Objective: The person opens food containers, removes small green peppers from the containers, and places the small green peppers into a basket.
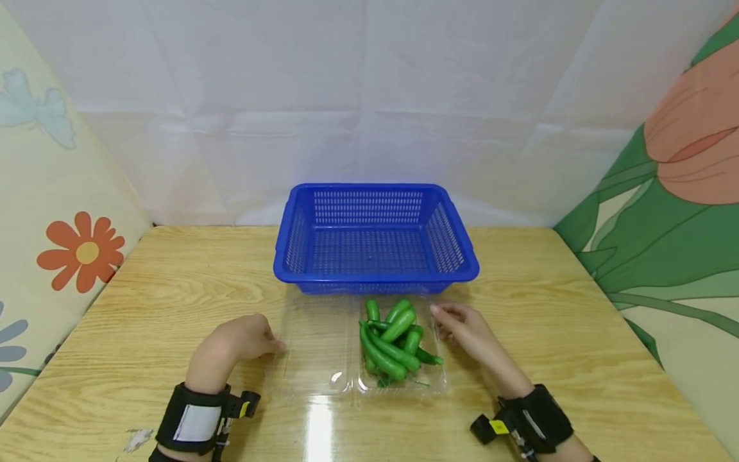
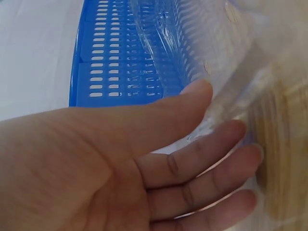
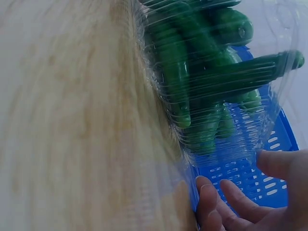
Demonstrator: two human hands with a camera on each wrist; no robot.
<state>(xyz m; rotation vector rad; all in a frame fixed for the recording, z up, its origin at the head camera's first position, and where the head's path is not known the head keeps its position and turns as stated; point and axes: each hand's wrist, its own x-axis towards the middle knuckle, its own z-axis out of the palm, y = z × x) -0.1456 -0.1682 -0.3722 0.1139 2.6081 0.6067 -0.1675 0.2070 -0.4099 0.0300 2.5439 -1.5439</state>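
Observation:
A clear plastic clamshell box lies opened out on the table. Its right half, the tray [image 1: 441,382], holds several green peppers [image 1: 392,340]; the empty lid [image 1: 317,346] spreads to the left. At the lid's left edge is my left hand [image 1: 245,337], fingertips right at the plastic. In the left wrist view its thumb [image 2: 192,101] and fingers [image 2: 207,163] stand apart, loosely bent. My right hand [image 1: 464,327] is by the tray's upper right corner. The right wrist view shows the thumb [image 3: 276,163] at the rim, with the other fingers [image 3: 240,202] relaxed lower down.
Right behind the box stands an empty blue perforated basket [image 1: 375,282]. The wooden table [image 1: 202,276] backs onto a white cloth [image 1: 369,96], with patterned panels on both sides. A whitish worn patch [image 1: 137,439] marks the tabletop at front left.

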